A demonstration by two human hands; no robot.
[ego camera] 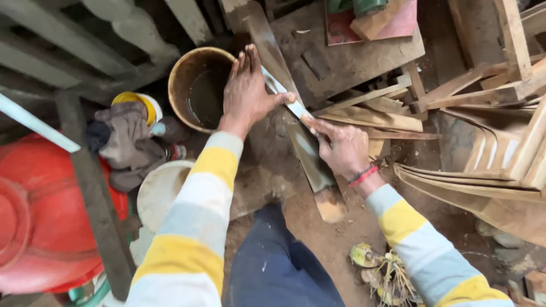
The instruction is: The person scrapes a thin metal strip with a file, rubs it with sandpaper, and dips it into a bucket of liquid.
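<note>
A long metal blade (310,153) with a wooden handle end (331,206) lies slanted on the dirt ground, its shiny tip pointing up left. My left hand (247,91) is stretched out flat, fingers straight over the rim of a brown bucket (185,71), with the thumb resting on the narrow part of the blade. My right hand (341,149) sits on the blade's middle, fingertips pressed on the metal and curled over its edge. A worn plank (263,34) runs under the blade's tip. Both sleeves are striped yellow, grey and white.
The brown bucket holds dark water. A red barrel (40,216), a white pail (162,190) and grey rags (128,142) crowd the left. Stacked wooden slats and chair parts (500,142) fill the right. A dusty board (347,59) lies behind. Uprooted plants (382,273) lie near my knee.
</note>
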